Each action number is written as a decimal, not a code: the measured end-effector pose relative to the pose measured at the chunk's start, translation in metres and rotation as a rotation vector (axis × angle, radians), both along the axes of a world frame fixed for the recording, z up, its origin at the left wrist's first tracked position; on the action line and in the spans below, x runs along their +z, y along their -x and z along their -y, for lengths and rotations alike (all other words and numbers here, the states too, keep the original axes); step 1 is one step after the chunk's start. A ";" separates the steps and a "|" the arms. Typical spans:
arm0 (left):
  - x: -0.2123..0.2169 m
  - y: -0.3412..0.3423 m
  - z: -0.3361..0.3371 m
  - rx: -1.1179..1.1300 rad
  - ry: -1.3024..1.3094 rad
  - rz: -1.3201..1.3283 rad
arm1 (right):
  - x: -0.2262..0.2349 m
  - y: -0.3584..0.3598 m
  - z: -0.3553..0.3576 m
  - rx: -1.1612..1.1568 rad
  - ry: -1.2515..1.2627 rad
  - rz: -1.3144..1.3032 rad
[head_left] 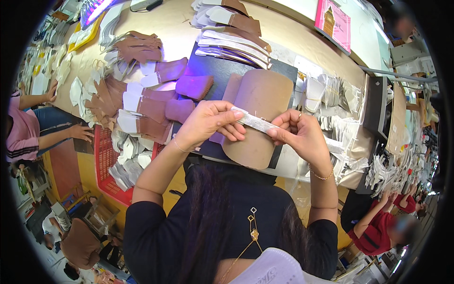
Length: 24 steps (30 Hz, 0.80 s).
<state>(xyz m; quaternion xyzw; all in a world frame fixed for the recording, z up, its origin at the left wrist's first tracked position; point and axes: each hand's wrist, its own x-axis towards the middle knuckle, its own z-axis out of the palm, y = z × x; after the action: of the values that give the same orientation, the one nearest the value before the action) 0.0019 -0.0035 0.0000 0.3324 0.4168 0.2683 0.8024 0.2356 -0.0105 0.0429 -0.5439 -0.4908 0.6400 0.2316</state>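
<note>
A narrow white strip (257, 122) is stretched between my two hands, above a curved brown sheet (264, 92). My left hand (213, 124) pinches the strip's left end between thumb and fingers. At its right end, my right hand (301, 134) grips it with thumb and forefinger. The brown sheet lies on a dark board (215, 64) in front of me. Brown pieces that look purple in the light (195, 87) rest left of the sheet. On the board's far side sits a stack of white and brown strips (234, 45).
Brown-and-white cut pieces (150, 105) spread over the left of the table (172, 35). A red crate (105, 165) holds white pieces below them. Bundled white pieces (326, 94) stand at the right. Another person's hand (81, 132) is at the far left; a pink notebook (335, 23) lies beyond.
</note>
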 end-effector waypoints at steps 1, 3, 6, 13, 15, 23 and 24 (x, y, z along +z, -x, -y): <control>-0.001 0.001 0.000 0.003 0.002 -0.011 | -0.001 -0.001 0.000 -0.005 0.007 -0.015; -0.002 0.001 -0.001 0.001 0.000 -0.011 | -0.002 -0.003 0.000 -0.018 0.028 -0.028; -0.003 0.001 0.000 0.001 0.003 -0.012 | -0.004 -0.003 0.000 -0.027 0.031 -0.038; -0.011 0.000 -0.001 -0.015 0.003 -0.014 | -0.008 -0.005 -0.003 0.013 -0.023 0.141; -0.014 0.000 -0.002 -0.023 0.003 -0.006 | -0.011 -0.006 -0.003 0.040 -0.012 0.225; -0.022 0.011 0.003 0.072 -0.005 -0.006 | -0.019 -0.030 0.010 -0.044 0.050 0.060; -0.023 0.017 0.003 0.084 -0.011 -0.017 | -0.018 -0.035 0.012 -0.075 0.059 0.029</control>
<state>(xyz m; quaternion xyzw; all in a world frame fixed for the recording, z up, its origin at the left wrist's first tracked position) -0.0156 -0.0067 -0.0227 0.3214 0.4356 0.3013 0.7850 0.2708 -0.0225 0.0244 -0.5776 -0.4544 0.6373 0.2320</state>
